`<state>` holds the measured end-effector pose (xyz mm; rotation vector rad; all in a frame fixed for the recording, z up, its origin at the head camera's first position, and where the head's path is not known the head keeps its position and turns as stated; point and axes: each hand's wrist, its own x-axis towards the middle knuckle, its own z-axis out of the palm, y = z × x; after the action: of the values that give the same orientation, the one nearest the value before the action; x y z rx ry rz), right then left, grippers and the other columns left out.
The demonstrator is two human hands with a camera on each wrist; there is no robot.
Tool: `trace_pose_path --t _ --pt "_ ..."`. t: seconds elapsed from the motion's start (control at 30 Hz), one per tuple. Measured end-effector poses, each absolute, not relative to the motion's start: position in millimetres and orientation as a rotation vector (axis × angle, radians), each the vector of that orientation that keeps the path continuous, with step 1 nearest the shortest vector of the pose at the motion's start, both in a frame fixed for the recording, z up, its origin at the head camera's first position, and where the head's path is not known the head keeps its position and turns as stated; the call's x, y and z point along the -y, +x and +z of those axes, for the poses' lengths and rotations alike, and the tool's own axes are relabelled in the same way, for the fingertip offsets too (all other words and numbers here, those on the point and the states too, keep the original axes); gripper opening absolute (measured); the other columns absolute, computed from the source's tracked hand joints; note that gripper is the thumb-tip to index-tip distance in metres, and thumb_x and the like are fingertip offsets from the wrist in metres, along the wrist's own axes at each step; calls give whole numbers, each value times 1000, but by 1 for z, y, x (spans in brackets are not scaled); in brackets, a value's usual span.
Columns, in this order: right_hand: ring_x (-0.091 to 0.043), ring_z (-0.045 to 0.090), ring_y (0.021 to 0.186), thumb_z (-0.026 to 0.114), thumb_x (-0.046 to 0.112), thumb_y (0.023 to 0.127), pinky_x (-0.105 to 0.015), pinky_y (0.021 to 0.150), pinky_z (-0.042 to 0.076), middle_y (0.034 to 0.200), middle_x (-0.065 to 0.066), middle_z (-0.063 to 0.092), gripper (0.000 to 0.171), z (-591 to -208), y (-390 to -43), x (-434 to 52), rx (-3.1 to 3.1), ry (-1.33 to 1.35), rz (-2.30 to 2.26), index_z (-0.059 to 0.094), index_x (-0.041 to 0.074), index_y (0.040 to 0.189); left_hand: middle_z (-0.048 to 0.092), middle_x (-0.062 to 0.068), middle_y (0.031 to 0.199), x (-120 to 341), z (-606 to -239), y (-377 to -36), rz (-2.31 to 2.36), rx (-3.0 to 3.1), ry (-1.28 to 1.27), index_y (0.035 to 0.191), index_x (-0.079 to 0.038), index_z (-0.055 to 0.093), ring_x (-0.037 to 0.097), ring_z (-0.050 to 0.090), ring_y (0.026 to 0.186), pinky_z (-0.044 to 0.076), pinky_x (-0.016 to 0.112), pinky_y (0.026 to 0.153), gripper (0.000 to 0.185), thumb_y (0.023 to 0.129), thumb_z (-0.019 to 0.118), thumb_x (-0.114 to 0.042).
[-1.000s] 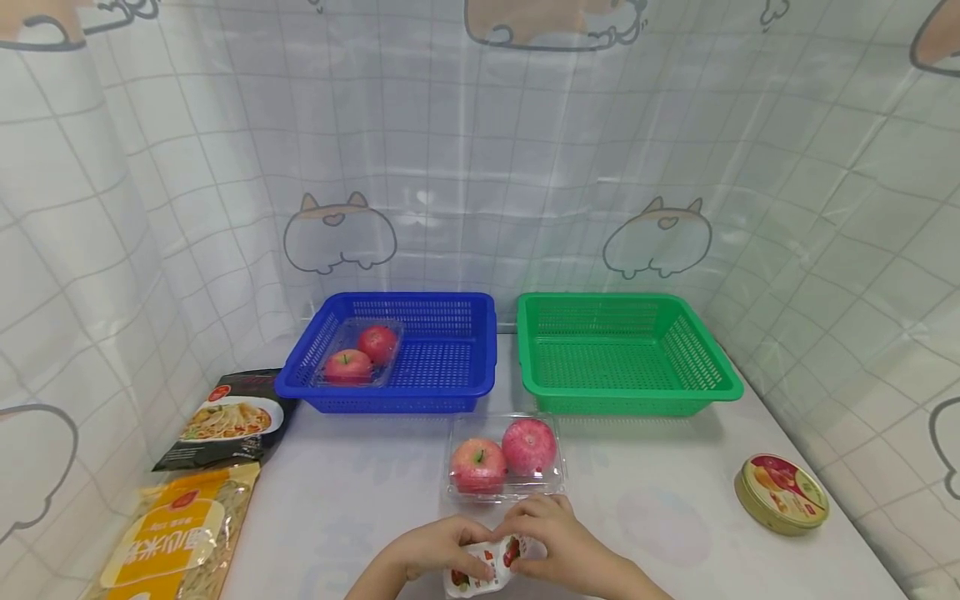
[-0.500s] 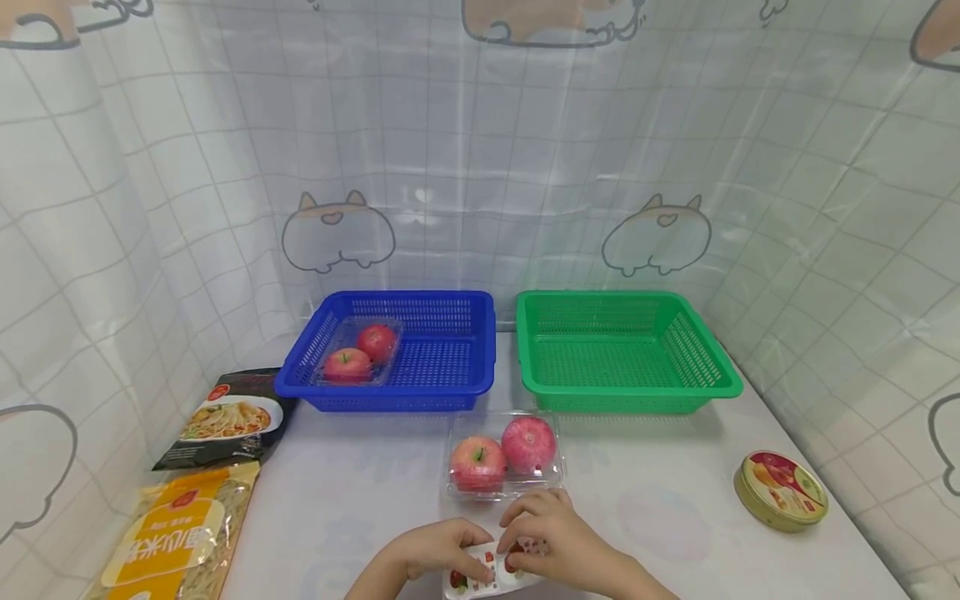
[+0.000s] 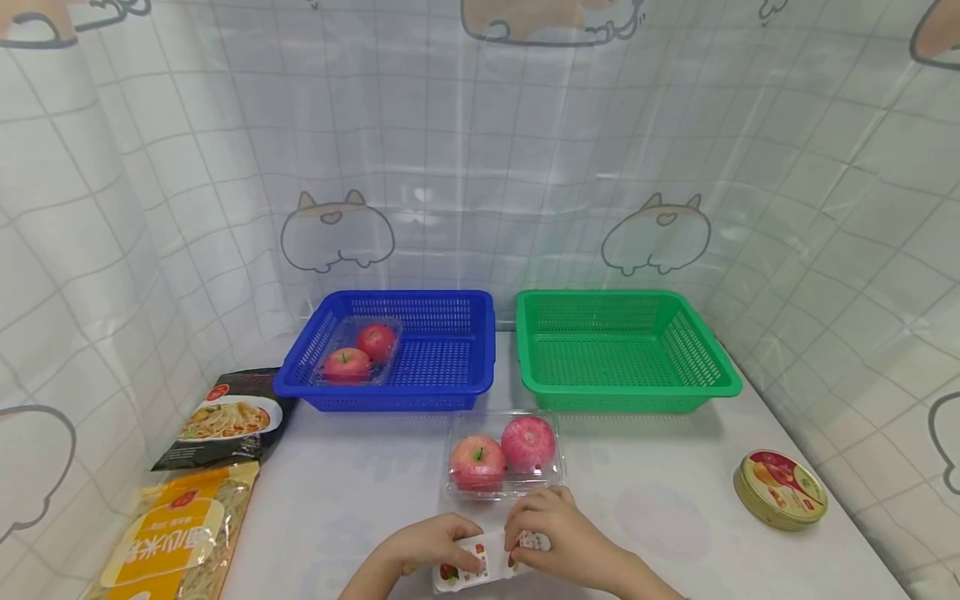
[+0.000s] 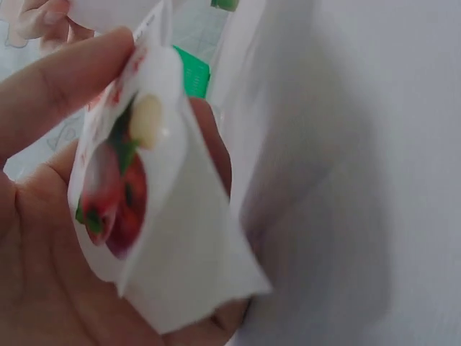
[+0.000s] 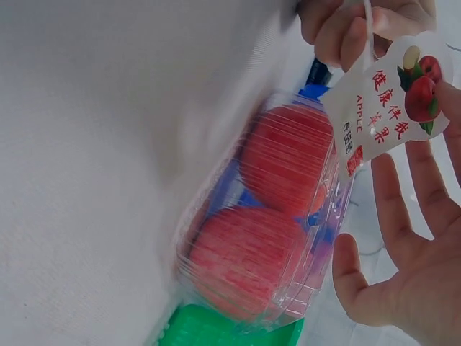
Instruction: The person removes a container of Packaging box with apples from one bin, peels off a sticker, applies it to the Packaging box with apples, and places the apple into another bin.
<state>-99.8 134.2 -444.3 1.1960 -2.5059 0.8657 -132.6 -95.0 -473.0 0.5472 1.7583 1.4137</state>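
Note:
Low in the head view my two hands meet over a small white label [image 3: 465, 569] printed with red apples. My left hand [image 3: 459, 556] pinches it, thumb on top and fingers beneath, as the left wrist view shows on the label [image 4: 144, 216]. My right hand [image 3: 523, 542] lays its fingertips on the label's right end. In the right wrist view this right hand [image 5: 403, 238] is spread, thumb apart from the label [image 5: 385, 101]. Just beyond the hands lies a clear clamshell with two red apples [image 3: 504, 454], also close up in the right wrist view as the clamshell [image 5: 270, 216].
A blue basket [image 3: 450, 379] at the back holds another clamshell of two apples [image 3: 356, 354]. Beside it on the right stands a green basket [image 3: 705, 383]. A round tin [image 3: 783, 490] lies at the right. Two noodle packets [image 3: 195, 483] lie along the left edge. Curtains enclose the table.
The label has shifted slightly left and lower, with more of it showing under my left hand. My right hand has slid over its right end. Nothing else has moved.

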Motion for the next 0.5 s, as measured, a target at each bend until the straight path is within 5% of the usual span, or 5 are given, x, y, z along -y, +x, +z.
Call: trace_pose_path --t 0.5 --pt "2 52 88 72 12 77 -41 80 28 83 22 60 19 -441 -101 -135 2541 1188 887 64 29 82 53 -5 63 97 -472 -134 1327 -1944 477 82 -2 65 4 42 51 34 17 46 7 76 68 -3"
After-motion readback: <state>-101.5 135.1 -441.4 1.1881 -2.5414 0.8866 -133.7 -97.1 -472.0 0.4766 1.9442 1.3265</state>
